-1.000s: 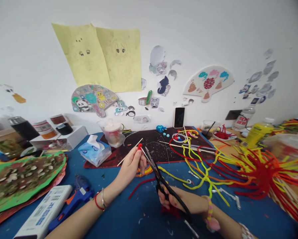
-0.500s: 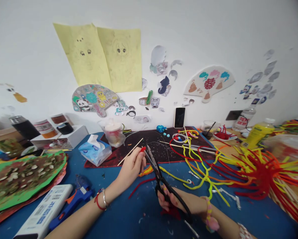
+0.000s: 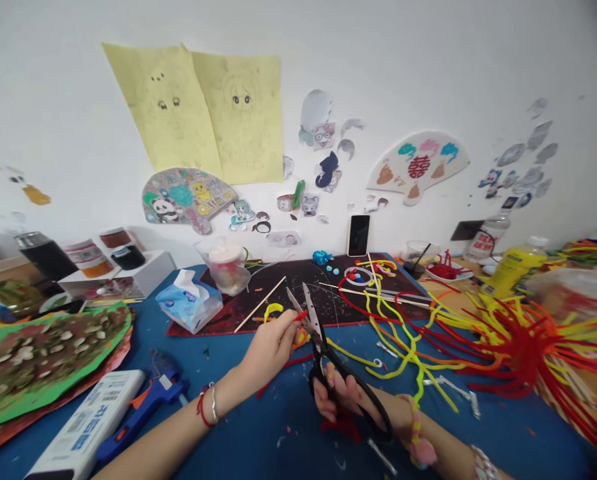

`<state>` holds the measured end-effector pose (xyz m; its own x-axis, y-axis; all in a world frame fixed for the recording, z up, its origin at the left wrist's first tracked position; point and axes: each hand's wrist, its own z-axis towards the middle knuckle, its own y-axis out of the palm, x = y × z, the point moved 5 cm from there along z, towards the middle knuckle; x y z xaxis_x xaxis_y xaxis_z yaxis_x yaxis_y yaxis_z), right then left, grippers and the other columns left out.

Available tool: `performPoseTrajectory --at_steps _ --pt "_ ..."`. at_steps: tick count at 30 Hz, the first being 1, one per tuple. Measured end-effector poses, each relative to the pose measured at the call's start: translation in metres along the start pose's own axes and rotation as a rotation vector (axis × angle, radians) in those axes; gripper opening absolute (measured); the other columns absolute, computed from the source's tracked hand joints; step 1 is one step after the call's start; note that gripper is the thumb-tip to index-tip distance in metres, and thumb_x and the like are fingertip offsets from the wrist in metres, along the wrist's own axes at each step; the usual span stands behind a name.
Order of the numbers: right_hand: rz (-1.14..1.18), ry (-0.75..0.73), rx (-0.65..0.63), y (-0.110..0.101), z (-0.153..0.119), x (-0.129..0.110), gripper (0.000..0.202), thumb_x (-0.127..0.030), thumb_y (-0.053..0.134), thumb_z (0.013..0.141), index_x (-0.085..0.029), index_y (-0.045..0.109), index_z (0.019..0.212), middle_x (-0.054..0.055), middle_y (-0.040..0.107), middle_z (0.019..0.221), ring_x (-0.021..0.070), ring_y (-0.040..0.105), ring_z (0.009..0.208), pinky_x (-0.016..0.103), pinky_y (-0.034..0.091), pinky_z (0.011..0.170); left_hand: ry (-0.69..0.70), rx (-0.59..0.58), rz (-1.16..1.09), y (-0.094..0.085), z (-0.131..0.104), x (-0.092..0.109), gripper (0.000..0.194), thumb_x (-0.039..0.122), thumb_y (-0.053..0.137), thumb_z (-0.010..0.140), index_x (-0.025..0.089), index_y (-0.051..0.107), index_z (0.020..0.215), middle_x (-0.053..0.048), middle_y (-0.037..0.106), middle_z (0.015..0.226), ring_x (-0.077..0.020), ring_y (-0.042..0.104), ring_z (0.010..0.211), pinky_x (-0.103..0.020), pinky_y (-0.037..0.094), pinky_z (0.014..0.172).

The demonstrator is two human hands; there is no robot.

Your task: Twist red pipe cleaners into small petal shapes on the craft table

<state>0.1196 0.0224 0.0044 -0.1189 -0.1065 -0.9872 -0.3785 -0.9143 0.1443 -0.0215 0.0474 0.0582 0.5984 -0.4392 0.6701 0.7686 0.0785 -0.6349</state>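
A small red piece (image 3: 302, 316) is pinched between the fingertips of my left hand (image 3: 273, 343). Black-handled scissors (image 3: 320, 343) are in my right hand (image 3: 346, 397), fingers through the loops, blades parted and pointing up and away. The red piece lies at the open blades, close to their inner edges. Yellow and orange fuzzy stems (image 3: 273, 311) show just behind my left hand. Under my right hand, a red scrap (image 3: 342, 427) rests on the blue table (image 3: 258, 427). A red stem runs partly hidden beneath my left hand.
Tissue pack (image 3: 191, 301), blue glue gun (image 3: 146, 407) and white box (image 3: 88, 423) stand left. A dark mat (image 3: 278, 287) holds a thin stick (image 3: 259, 305). Red, yellow and orange stems (image 3: 518, 340) spread at right, near a yellow bottle (image 3: 516, 267). A phone (image 3: 358, 235) leans on the wall.
My left hand has moved right with the red piece, nearer the scissors. The blades have opened wider. Yellow stem behind my left hand has come into view.
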Motion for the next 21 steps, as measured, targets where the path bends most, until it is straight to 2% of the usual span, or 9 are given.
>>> performPoseTrajectory --at_steps 9,15,21 --pt "-0.076 -0.084 0.061 -0.008 0.003 0.008 0.046 -0.063 0.034 0.079 -0.017 0.036 0.077 -0.004 0.030 0.064 0.0074 0.030 0.052 0.022 0.026 0.049 0.033 0.023 -0.008 -0.006 0.001 0.007 0.026 0.025 0.030 0.089 0.019 0.042 0.066 0.003 0.050 0.056 -0.0108 0.042 0.050 -0.023 0.030 0.053" --pt "-0.051 -0.091 0.108 -0.011 0.004 0.014 0.042 -0.060 0.040 0.079 -0.018 0.033 0.075 -0.003 0.031 0.066 0.0069 0.030 0.053 0.021 0.027 0.048 0.034 0.023 -0.024 -0.006 0.001 0.007 0.027 0.025 0.030 0.089 0.020 0.043 0.066 0.002 0.050 0.056 -0.0111 0.043 0.050 -0.023 0.030 0.054" --pt "-0.090 -0.095 0.046 -0.007 0.003 0.007 0.046 -0.063 0.040 0.077 -0.018 0.035 0.078 -0.003 0.032 0.068 0.0078 0.031 0.055 0.022 0.029 0.050 0.063 0.008 0.026 -0.007 0.001 0.009 0.026 0.026 0.031 0.089 0.019 0.043 0.067 0.002 0.049 0.056 -0.0111 0.042 0.050 -0.022 0.029 0.053"
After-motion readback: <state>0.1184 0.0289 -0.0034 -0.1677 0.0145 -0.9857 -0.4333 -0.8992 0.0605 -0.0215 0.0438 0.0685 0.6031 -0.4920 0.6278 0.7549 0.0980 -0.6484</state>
